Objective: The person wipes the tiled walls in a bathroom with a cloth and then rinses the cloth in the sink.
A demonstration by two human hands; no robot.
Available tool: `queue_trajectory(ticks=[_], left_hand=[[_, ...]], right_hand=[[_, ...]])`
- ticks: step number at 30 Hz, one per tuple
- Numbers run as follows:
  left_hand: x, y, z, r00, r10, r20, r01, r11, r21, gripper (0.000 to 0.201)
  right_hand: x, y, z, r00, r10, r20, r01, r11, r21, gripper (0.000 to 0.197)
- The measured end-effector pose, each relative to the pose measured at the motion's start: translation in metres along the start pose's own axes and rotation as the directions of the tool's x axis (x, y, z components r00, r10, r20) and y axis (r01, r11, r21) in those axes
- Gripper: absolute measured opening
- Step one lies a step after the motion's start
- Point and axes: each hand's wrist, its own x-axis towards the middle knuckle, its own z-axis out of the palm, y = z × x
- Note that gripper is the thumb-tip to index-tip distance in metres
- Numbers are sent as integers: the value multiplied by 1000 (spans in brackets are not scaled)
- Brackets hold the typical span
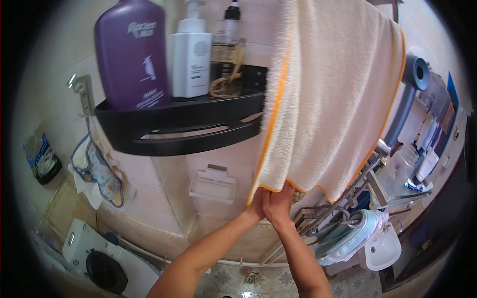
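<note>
A cream towel (pixel 328 94) with orange edging hangs close in front of me. My left hand (pixel 256 206) and my right hand (pixel 279 202) meet side by side at its lower hem. The towel covers the fingers of both hands, so whether they grip anything does not show. Just right of my right hand, a small brown speckled thing (pixel 298 195) peeks out below the hem; its kind is unclear. Both forearms reach up from the lower edge.
Left of the towel, a black corner shelf (pixel 184 126) bears a purple bottle (pixel 131 59), a white pump bottle (pixel 191 62) and a clear one. Below hangs a white soap dish (pixel 212 186). A washing machine (pixel 82 238), metal rails, a blue hair dryer (pixel 416 74) and a sink (pixel 382 251) surround me.
</note>
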Motion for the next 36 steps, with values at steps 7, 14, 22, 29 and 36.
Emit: queue_trajectory(ticks=[7,14,22,29,36], left_hand=[[29,63,-15,954,-285,-90,221,875,-431,45],[-51,-6,-48,914,264,307,-402,499,768,53],[-121,13,-116,944,77,322,-306,573,760,53],[-108,87,-166,812,-489,320,-536,-406,740,48],[-116,70,-159,678,-705,208,-641,-427,638,52]], right_hand=[[17,-7,-5,1000,10,-26,-5,984,176,29],[-68,-9,49,983,179,39,-182,926,332,69],[-145,-43,103,918,241,314,-350,866,358,67],[-139,-109,154,880,189,436,-464,538,703,66],[-151,-95,182,708,108,698,-705,177,687,65]])
